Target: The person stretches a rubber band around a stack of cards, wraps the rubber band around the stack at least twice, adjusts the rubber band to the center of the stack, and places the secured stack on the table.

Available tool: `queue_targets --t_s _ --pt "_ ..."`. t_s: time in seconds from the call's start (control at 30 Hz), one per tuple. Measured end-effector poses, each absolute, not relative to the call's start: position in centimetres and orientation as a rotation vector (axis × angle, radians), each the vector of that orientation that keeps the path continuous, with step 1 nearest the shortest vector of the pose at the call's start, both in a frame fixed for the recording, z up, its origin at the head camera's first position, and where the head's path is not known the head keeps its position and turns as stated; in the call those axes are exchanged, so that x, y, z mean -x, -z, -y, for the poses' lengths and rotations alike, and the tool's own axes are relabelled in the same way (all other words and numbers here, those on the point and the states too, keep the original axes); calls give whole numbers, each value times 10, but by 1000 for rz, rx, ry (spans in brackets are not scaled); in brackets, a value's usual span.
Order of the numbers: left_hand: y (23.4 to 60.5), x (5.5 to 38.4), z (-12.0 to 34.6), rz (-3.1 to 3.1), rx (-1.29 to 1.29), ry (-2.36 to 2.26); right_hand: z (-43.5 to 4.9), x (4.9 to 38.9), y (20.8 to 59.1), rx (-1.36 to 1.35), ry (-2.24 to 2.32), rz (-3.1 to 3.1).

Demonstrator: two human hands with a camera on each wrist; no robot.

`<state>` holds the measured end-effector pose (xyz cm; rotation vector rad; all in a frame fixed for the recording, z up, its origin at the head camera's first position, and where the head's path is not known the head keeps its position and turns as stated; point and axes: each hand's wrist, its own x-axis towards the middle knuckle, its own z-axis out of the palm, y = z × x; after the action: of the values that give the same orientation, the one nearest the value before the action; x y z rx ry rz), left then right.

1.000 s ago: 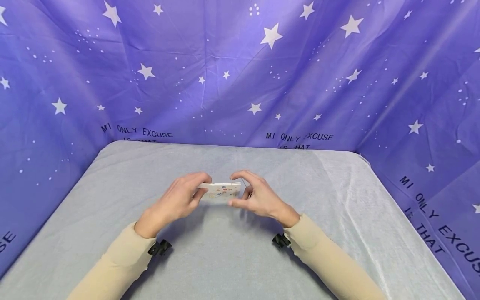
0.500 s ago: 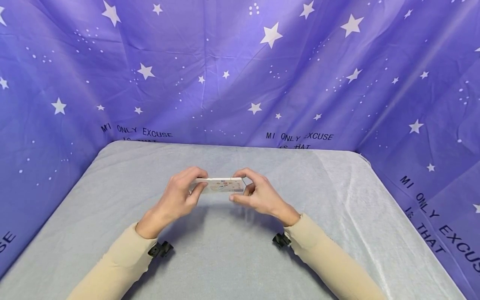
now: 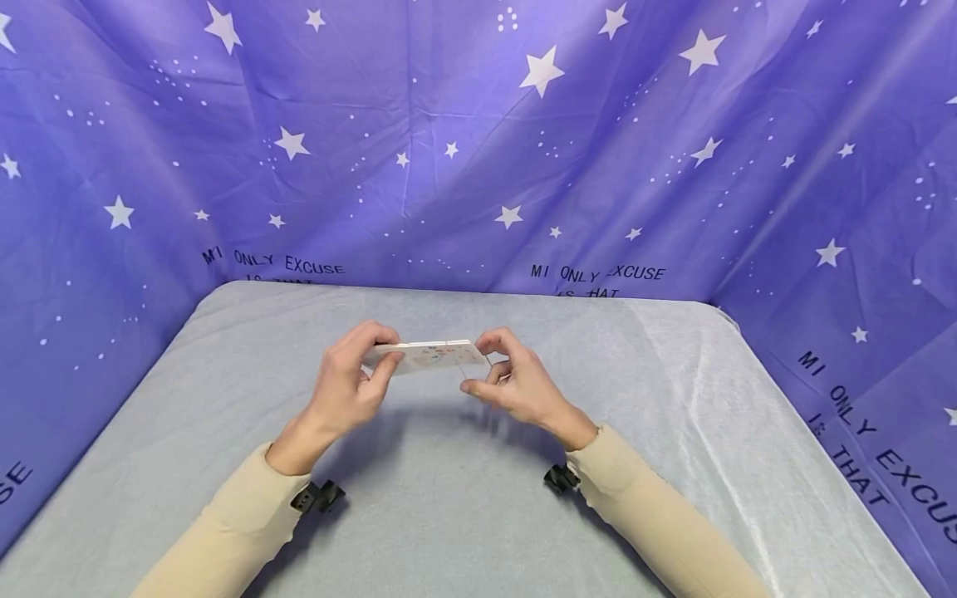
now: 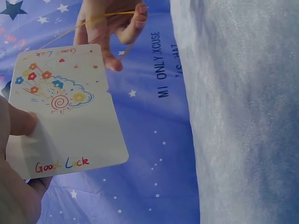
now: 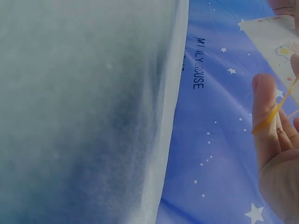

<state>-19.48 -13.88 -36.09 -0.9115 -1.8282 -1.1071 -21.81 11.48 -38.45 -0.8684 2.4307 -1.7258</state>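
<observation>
A thin white card with rounded corners is held in the air by my left hand, thumb on its face and fingers behind. In the left wrist view, the card shows flowers, a cloud, a red spiral sun and "Good Luck" lettering at both ends. Its right side has a small notch. My right hand is by the card's right end, with an orange rubber band stretched over its thumb and curled fingers. The band crosses the thumb in the right wrist view and runs toward the card. Where it passes behind the card is hidden.
A table covered with pale grey cloth lies under both hands. Purple curtains with stars and lettering hang behind it and at the sides. Black camera mounts are worn at both sleeve cuffs.
My left hand has lifted the card up and slightly left, away from the right hand. The right hand has risen a little, and the band now shows stretched between it and the card.
</observation>
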Motion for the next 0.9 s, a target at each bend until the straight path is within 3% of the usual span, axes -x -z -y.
queue_targets --t_s 0.37,0.63,0.9 --pt "359 195 145 1808 802 1188 -110 208 364 748 1780 -2318" --pt "347 187 143 1815 742 1258 -114 226 389 810 1776 -2227" --pt "326 170 135 1882 563 1346 -118 225 387 872 1816 -1960"
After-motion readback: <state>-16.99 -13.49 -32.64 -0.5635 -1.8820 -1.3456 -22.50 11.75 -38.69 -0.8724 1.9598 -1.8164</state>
